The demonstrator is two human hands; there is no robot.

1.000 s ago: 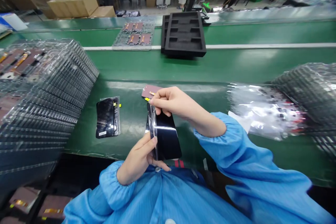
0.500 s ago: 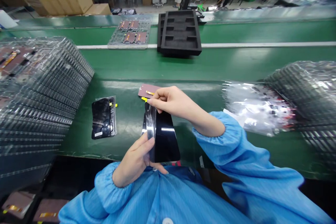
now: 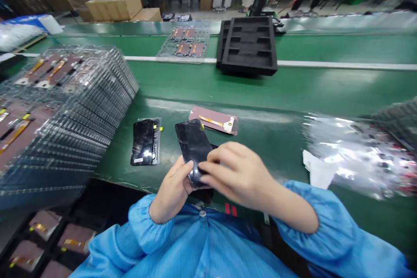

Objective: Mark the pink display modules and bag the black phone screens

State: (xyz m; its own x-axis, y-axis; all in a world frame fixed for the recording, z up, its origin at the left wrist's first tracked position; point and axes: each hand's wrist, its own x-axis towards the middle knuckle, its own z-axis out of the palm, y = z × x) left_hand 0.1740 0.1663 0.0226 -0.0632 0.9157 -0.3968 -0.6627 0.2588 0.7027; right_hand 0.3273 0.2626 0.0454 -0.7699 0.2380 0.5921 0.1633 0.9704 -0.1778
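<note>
A dark phone screen panel (image 3: 194, 143) is tilted in my left hand (image 3: 172, 191), with the thumb on its face near the lower left edge. Clear film on its face looks wrinkled. My right hand (image 3: 243, 176) lies over the panel's lower right part, fingers slightly apart and touching its surface; the thumb is hidden. Another dark flat piece (image 3: 207, 196) shows partly below the held panel, mostly covered by it and my hands. Just beyond lies a pinkish-brown screen panel (image 3: 195, 114), back side up, with an orange flex cable (image 3: 210, 120).
Left of my hands lie dark panels (image 3: 142, 141) with clear film. Tall stacked clear trays (image 3: 107, 82) rise at far left. Clear plastic bags (image 3: 345, 152) are piled right. Across the green table (image 3: 182, 82) sit black foam trays (image 3: 249, 47) and a clear tray (image 3: 163, 52) with panels.
My right hand has moved from the panel's top, where it pinched clear film, down to its lower right part. The held panel now tilts left. The view has shifted left.
</note>
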